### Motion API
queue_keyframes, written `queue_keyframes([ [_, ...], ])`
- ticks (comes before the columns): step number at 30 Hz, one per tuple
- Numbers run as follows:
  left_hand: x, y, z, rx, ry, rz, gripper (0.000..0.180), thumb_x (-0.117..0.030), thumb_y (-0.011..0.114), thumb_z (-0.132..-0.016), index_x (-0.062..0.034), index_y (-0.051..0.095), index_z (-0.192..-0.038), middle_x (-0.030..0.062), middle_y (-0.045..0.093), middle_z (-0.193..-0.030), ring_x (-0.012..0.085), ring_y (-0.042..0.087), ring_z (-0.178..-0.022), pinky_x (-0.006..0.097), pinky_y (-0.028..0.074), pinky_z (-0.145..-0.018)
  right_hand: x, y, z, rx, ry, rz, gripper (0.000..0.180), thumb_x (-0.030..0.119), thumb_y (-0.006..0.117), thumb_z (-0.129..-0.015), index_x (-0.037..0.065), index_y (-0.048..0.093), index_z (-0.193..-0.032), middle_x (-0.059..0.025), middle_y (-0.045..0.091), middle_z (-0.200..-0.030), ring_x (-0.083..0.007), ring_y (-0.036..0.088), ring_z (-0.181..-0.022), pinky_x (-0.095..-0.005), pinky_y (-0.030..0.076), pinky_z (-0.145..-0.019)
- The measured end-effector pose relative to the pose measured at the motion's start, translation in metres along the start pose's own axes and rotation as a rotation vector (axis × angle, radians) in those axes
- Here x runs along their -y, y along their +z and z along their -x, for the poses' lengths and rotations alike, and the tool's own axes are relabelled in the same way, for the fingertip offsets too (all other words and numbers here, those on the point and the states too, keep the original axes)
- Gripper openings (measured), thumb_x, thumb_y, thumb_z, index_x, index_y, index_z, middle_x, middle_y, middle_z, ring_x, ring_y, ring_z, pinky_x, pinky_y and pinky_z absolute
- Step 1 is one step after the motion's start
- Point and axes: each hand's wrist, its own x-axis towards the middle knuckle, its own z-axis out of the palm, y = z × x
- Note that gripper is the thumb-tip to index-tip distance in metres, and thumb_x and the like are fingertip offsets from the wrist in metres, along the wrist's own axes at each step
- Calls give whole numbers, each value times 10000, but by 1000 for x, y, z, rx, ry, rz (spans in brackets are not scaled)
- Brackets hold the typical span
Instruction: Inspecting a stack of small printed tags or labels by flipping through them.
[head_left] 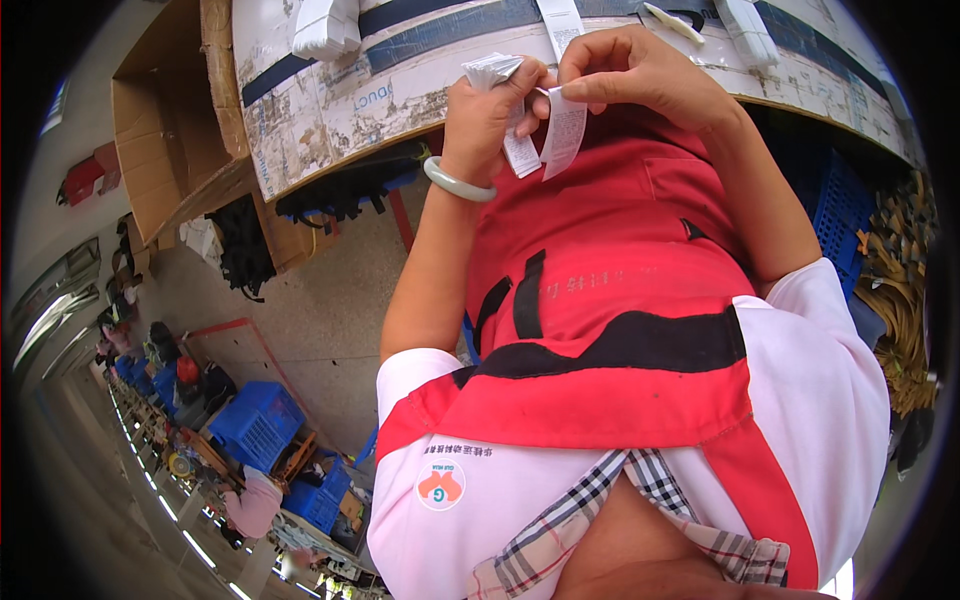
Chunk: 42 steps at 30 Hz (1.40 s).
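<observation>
My left hand (470, 125), with a pale bangle (458, 180) at the wrist, is closed around a stack of white printed labels (490, 69). The lower end of the stack hangs out below my fingers. My right hand (650, 75) pinches the top of a single white label (564, 135) between thumb and forefinger. That label dangles beside the stack, just over my red apron (620, 190). Both hands are close together at the near edge of the worktable (310, 130). A strip of printed labels (562, 24) lies on the table behind them.
White label bundles (326, 30) lie at the table's left, with another bundle (748, 35) at right. Near it is a slim white pointed object (673, 24). A cardboard box (170, 130) stands left of the table. Blue crates (258, 425) and a person (255, 503) are farther left.
</observation>
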Motion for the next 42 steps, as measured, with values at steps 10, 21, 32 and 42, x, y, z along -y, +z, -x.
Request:
queue_keyframes([
  [10, 13, -13, -4, 202, -147, 119, 332, -223, 633, -942, 35, 564, -1138, 52, 569, -793, 181, 628, -765, 255, 516, -664, -36, -28, -38, -497, -283, 542, 163, 152, 642, -929, 19, 671, -1017, -23, 642, -883, -93, 596, -826, -231, 495, -759],
  [21, 15, -8, -10, -98, 138, -232, 154, -51, 703, -847, -2, 670, -990, 19, 630, -745, 113, 616, -656, 234, 487, -600, -39, -37, -43, -625, -316, 836, 130, 132, 656, -853, 10, 621, -878, -147, 584, -870, -313, 599, -812, -373, 473, -704],
  [32, 2, -8, -12, -75, 446, -592, 291, 54, 615, -762, -17, 705, -1029, 54, 694, -794, 115, 641, -719, 255, 519, -635, 8, -6, -7, -370, -305, 266, 138, 139, 668, -882, 14, 624, -921, -79, 595, -833, -144, 584, -784, -292, 464, -681],
  [42, -3, 4, -2, -67, 309, -357, 292, 98, 563, -741, 33, 689, -996, 44, 637, -688, 70, 557, -549, 208, 434, -478, -12, 0, 1, -369, -333, 494, 194, 147, 643, -923, 10, 676, -1056, -35, 654, -920, -109, 616, -841, -240, 510, -773],
])
